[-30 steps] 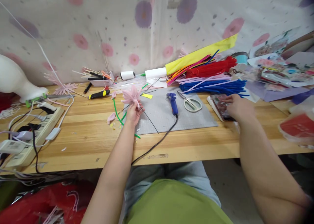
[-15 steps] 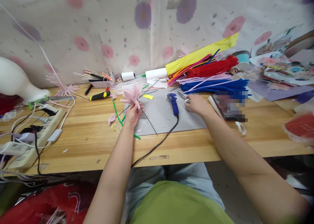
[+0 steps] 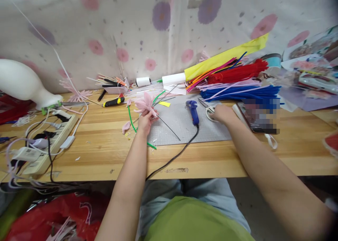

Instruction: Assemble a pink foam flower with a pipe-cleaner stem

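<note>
Pale wood of the table point(image 3: 185, 156) carries a grey mat point(image 3: 182, 128) at centre, and I log the clutter around it first: a blue glue gun point(image 3: 192, 111) lies on the mat between my two hands, its black cord point(image 3: 174, 156) trailing toward the near edge; a phone point(image 3: 257, 118) sits just right of the mat (screen blurred out); behind it lie bundles of blue pipe cleaners point(image 3: 237, 92) and red pipe cleaners point(image 3: 235, 74) and a yellow paper roll point(image 3: 224, 56). At far left a power strip point(image 3: 50, 142) sits under a tangle of cables, with a white vase point(image 3: 23, 84) behind it; a black-and-yellow cutter point(image 3: 113, 101) lies near the back. My left hand point(image 3: 146, 119) is closed around the base of a pink flower point(image 3: 144, 105), held just above the mat's left edge, bloom pointing up and away from me toward the curtain. Its thin dark wire stem point(image 3: 169, 127) runs the other way, slanting down to the right across the mat. My right hand point(image 3: 223, 114) rests over the scissors point(image 3: 208, 109) on the mat's far right part, fingers curled on the handles; whether the grip is fully closed I cannot tell. Scissor blades point back and left.
</note>
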Demonstrator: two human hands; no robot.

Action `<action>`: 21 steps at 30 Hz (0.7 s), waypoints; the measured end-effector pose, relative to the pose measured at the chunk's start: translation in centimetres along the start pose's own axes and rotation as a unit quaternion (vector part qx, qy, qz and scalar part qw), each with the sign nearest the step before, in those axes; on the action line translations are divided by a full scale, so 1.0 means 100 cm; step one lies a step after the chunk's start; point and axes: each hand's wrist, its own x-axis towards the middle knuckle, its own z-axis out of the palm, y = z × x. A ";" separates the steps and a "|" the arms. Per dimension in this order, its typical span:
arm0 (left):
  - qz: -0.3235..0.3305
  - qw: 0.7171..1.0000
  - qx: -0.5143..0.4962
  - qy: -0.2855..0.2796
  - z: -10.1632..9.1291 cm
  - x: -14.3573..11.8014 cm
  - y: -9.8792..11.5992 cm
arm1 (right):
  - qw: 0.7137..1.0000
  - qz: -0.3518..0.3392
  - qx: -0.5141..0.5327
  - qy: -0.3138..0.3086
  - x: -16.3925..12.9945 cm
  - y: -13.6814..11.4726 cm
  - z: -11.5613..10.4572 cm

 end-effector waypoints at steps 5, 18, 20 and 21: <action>-0.016 1.000 -0.018 0.018 0.000 -0.001 0.001 | 0.983 0.041 0.173 -0.039 0.004 0.016 -0.019; 0.013 0.999 -0.012 0.027 -0.003 0.001 0.001 | 0.847 -0.290 0.434 0.106 -0.064 -0.097 -0.060; 0.012 0.999 -0.011 0.036 -0.005 0.001 0.002 | 0.861 -0.358 0.346 0.104 -0.061 -0.116 -0.043; 0.010 0.999 -0.012 0.041 -0.006 0.002 0.003 | 0.863 -0.375 0.318 0.115 -0.055 -0.122 -0.032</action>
